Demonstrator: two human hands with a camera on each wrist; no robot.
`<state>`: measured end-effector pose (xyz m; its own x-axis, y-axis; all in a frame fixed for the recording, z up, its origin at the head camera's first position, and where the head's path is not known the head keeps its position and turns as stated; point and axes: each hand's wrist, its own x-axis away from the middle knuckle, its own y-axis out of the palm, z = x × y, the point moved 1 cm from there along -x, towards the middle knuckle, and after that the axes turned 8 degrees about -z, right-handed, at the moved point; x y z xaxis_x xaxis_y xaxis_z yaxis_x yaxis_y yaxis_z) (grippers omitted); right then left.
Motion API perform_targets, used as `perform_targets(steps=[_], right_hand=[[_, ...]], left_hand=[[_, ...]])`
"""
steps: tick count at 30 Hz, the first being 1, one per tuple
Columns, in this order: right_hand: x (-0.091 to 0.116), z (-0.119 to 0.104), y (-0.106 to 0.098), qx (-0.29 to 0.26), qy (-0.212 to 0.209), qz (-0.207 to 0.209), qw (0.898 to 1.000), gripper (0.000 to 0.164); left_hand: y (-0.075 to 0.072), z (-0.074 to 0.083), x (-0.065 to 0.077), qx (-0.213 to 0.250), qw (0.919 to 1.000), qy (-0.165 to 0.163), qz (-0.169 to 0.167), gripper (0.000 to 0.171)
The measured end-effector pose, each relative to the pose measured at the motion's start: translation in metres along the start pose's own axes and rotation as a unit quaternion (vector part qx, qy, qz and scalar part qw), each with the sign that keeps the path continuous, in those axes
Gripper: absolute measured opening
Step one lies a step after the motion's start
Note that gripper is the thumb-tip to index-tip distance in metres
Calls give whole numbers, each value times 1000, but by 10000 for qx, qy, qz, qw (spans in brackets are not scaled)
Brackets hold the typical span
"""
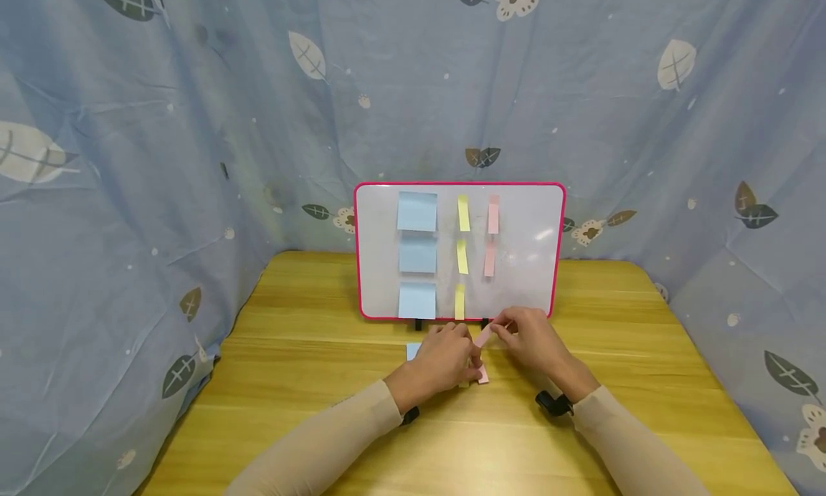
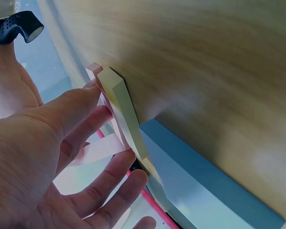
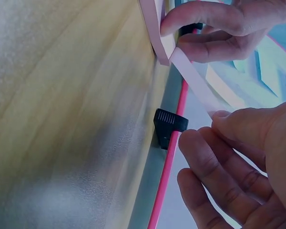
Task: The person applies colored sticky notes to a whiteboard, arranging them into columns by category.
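My left hand (image 1: 445, 356) pinches the pink sticky-note pad (image 1: 483, 375) between thumb and fingers at the table, in front of the whiteboard (image 1: 525, 281). Thumb and forefinger of my right hand (image 1: 532, 342) grip one end of a thin pink sticky note (image 3: 195, 83). The strip's other end still meets the end of the pad in the right wrist view. Right beside the pink pad stands a yellow pad (image 2: 119, 102), and a larger blue pad (image 2: 190, 176) is close by. In the head view my left hand hides most of these pads.
On the pink-framed board hang blue notes (image 1: 417, 211), yellow notes (image 1: 463, 213) and pink notes (image 1: 493, 215) in columns. Black feet (image 3: 169, 126) support its lower edge. A patterned curtain (image 1: 413, 87) surrounds the wooden table (image 1: 303, 381) at the back and sides.
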<state>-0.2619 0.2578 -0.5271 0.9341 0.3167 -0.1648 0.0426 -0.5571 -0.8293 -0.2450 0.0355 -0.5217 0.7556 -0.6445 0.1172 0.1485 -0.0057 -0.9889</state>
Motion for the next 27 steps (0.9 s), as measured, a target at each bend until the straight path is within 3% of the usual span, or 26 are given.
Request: perform_targets(steps=[15,27], right_hand=[[1,3,-13,-59,-122,622,9980,5],[2,-6,-18,-352,-429,1516,9869,5]], left_hand=[[0,-2,1,180,9998,2,3,10],[-2,-5,4,472,9987,199,70,8]])
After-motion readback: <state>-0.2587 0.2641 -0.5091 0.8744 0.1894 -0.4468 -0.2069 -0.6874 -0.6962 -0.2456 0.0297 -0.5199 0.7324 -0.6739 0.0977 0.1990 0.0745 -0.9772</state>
